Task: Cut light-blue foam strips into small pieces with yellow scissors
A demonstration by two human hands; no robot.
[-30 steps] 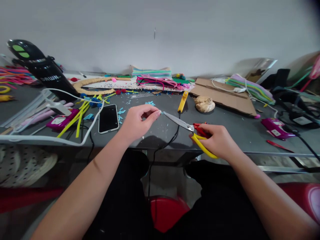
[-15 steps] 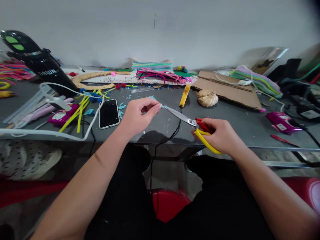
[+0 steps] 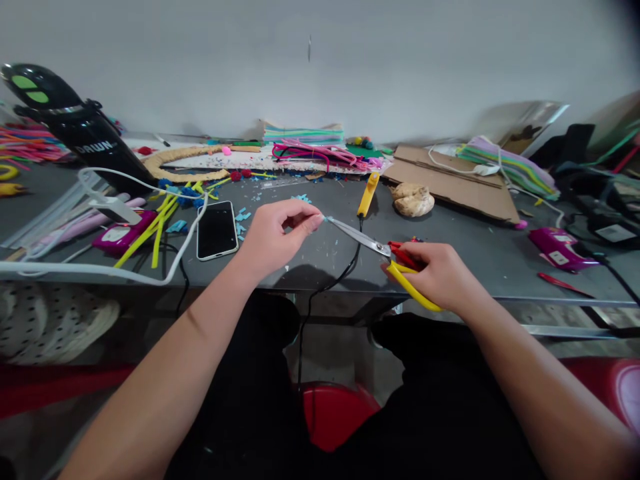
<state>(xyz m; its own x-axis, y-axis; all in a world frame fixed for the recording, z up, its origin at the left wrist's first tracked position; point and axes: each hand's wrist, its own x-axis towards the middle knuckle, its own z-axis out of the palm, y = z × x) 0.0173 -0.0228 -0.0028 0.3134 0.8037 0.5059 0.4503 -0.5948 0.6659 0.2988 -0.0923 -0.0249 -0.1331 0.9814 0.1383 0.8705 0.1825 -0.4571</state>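
My left hand [image 3: 273, 240] is closed in a pinch above the desk, thumb against forefinger, on a small light blue piece [image 3: 325, 219] that barely shows past the fingertips. Pointing left at that piece are the scissors [image 3: 361, 236], their blades looking nearly closed and their tips at or just beside it. My right hand [image 3: 443, 270] grips the scissors by their red and yellow handles. Small light blue cut bits [image 3: 242, 217] lie on the desk behind my left wrist, beside a phone [image 3: 217, 230]. Whether the blades touch the blue piece is too small to tell.
A yellow glue gun [image 3: 369, 195] stands behind the scissors, its black cord crossing the desk edge. Rightward are a pale lumpy object [image 3: 413, 200] and cardboard [image 3: 450, 183]. Yellow strips [image 3: 157, 230], a white cable [image 3: 145, 272] and a black bottle [image 3: 93, 133] occupy the left.
The camera view has shifted slightly. Both hands keep almost the same pose, and less of the blue piece shows at the scissor tips.
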